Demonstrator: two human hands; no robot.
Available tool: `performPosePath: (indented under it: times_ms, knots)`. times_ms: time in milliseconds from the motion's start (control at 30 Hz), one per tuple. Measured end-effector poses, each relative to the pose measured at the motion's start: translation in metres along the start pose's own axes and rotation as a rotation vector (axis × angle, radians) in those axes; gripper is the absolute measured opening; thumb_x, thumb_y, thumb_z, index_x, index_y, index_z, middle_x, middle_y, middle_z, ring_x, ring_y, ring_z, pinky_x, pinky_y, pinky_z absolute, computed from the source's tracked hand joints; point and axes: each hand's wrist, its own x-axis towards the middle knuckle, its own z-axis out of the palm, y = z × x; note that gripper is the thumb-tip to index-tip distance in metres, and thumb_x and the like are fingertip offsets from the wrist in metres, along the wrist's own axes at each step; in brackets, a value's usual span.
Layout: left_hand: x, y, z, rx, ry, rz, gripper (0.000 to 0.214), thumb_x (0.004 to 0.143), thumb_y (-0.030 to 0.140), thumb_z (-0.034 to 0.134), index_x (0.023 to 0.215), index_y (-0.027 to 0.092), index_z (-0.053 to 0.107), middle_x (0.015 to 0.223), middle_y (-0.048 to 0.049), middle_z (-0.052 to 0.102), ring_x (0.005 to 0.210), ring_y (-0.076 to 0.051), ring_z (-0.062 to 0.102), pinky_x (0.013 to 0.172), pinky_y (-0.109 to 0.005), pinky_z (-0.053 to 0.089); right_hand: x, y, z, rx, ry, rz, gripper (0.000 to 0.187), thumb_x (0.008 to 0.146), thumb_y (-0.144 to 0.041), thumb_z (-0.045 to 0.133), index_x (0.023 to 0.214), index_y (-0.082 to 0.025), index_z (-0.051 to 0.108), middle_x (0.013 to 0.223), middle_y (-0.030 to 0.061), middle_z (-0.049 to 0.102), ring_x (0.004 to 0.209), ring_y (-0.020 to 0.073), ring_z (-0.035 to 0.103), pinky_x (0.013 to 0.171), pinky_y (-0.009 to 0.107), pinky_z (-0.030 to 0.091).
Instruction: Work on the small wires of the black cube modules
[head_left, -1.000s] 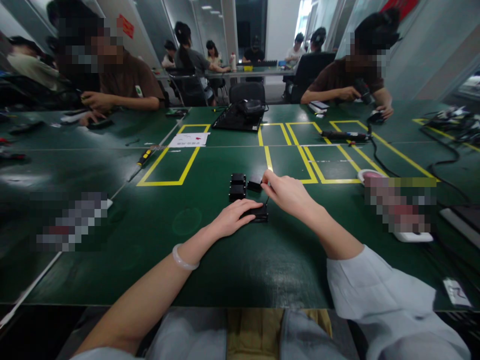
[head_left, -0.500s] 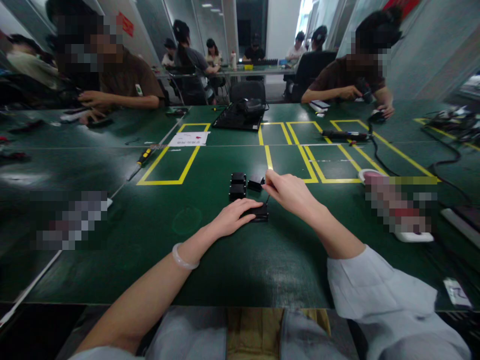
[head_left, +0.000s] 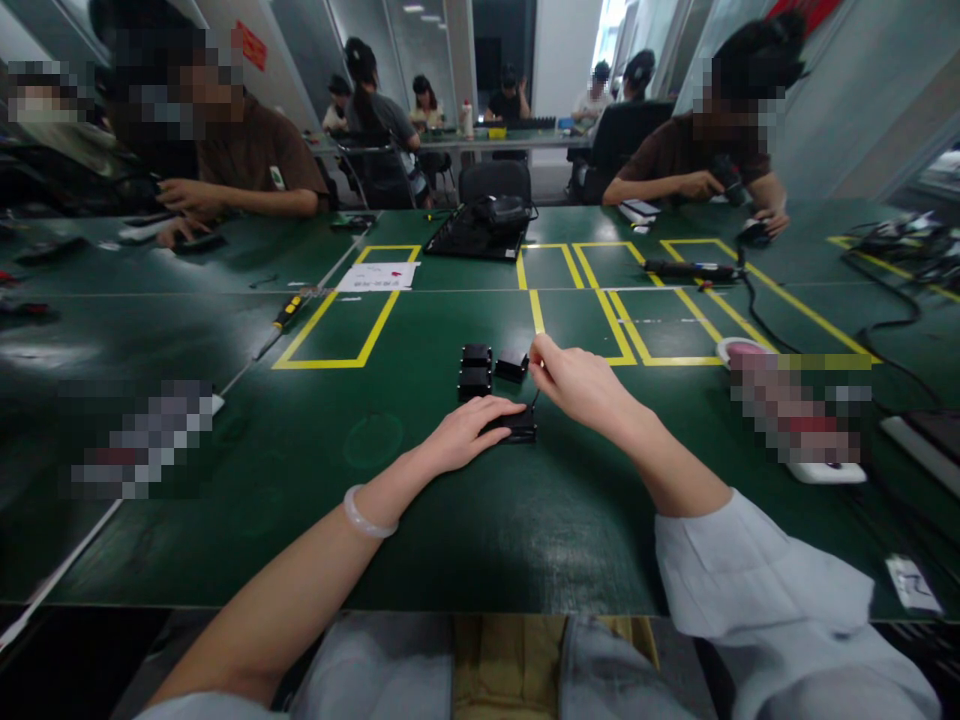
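Note:
My left hand (head_left: pixel 469 435) lies over a flat black block (head_left: pixel 523 426) on the green table, with its fingers on top and its thumb along the near side, holding it down. Pinched in my right hand (head_left: pixel 574 385) is a thin dark rod-like tool (head_left: pixel 535 398). Its lower tip meets the block's right end; its upper part is hidden in my fingers. Just beyond my left hand sit two black blocks (head_left: pixel 475 368), one behind the other, with small bright spots along their sides. Another small black piece (head_left: pixel 511 368) lies beside them, left of my right hand.
Yellow tape outlines (head_left: pixel 322 365) mark the table. A yellow-black screwdriver (head_left: pixel 289 312) and a paper label (head_left: pixel 379 276) lie left. A black powered driver (head_left: pixel 691 271) with a cable lies right. A black flat item (head_left: pixel 476 232) is further back. Co-workers (head_left: pixel 259 150) sit across.
My right hand shifts very slightly, with the thin tool still standing on the block. My left hand stays in place on the block.

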Motion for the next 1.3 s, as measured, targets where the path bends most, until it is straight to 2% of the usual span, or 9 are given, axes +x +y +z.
performPosePath:
  times_ms: [167, 400, 567, 800, 1133, 1300]
  knots:
    - [-0.0005, 0.0015, -0.0009, 0.008, -0.006, -0.009, 0.038, 0.1, 0.032, 0.045, 0.138, 0.028, 0.047, 0.133, -0.0047, 0.056, 0.124, -0.021, 0.05, 0.108, -0.038, 0.039, 0.0, -0.0004, -0.0001, 0.01, 0.011, 0.0, 0.026, 0.096, -0.03, 0.031, 0.11, -0.02, 0.05, 0.081, 0.0047, 0.068, 0.065, 0.0164, 0.057, 0.054, 0.028, 0.021]
    - [-0.0007, -0.0003, 0.0002, 0.017, 0.0, -0.004, 0.038, 0.1, 0.033, 0.045, 0.138, 0.028, 0.048, 0.133, -0.0047, 0.056, 0.124, -0.021, 0.05, 0.109, -0.039, 0.038, 0.0018, 0.0009, 0.0023, 0.002, 0.022, -0.003, 0.033, 0.097, -0.047, 0.033, 0.1, -0.021, 0.054, 0.081, 0.0044, 0.068, 0.066, 0.0166, 0.058, 0.053, 0.027, 0.019]
    - [-0.0011, -0.0007, 0.001, 0.011, 0.002, -0.002, 0.038, 0.1, 0.033, 0.045, 0.137, 0.028, 0.048, 0.133, -0.0045, 0.056, 0.124, -0.021, 0.05, 0.108, -0.038, 0.039, 0.0015, 0.0007, 0.0019, 0.009, 0.008, -0.011, 0.026, 0.097, -0.037, 0.034, 0.104, -0.021, 0.054, 0.079, 0.0038, 0.067, 0.066, 0.0162, 0.058, 0.053, 0.027, 0.02]
    - [-0.0011, -0.0001, 0.0001, 0.014, 0.004, -0.005, 0.038, 0.1, 0.032, 0.046, 0.138, 0.029, 0.048, 0.132, -0.0045, 0.056, 0.124, -0.021, 0.05, 0.108, -0.038, 0.039, -0.0001, -0.0009, -0.001, 0.038, 0.002, -0.014, 0.025, 0.094, -0.029, 0.033, 0.109, -0.02, 0.051, 0.08, 0.005, 0.067, 0.066, 0.0163, 0.056, 0.054, 0.027, 0.021]
    - [-0.0007, 0.0002, 0.0001, 0.006, -0.001, 0.0, 0.037, 0.1, 0.033, 0.044, 0.137, 0.028, 0.048, 0.133, -0.0043, 0.056, 0.125, -0.021, 0.05, 0.109, -0.038, 0.038, 0.0017, -0.0002, 0.001, 0.012, 0.019, -0.026, 0.036, 0.098, -0.049, 0.032, 0.098, -0.022, 0.056, 0.078, 0.004, 0.068, 0.067, 0.0175, 0.06, 0.052, 0.026, 0.02]
    - [-0.0009, 0.0016, -0.0002, -0.002, 0.008, -0.006, 0.038, 0.1, 0.033, 0.044, 0.137, 0.028, 0.048, 0.133, -0.0043, 0.056, 0.124, -0.021, 0.05, 0.108, -0.038, 0.038, 0.001, -0.0012, -0.0025, 0.001, -0.024, -0.005, 0.031, 0.098, -0.042, 0.032, 0.102, -0.022, 0.056, 0.079, 0.0046, 0.068, 0.068, 0.0173, 0.059, 0.054, 0.027, 0.021]
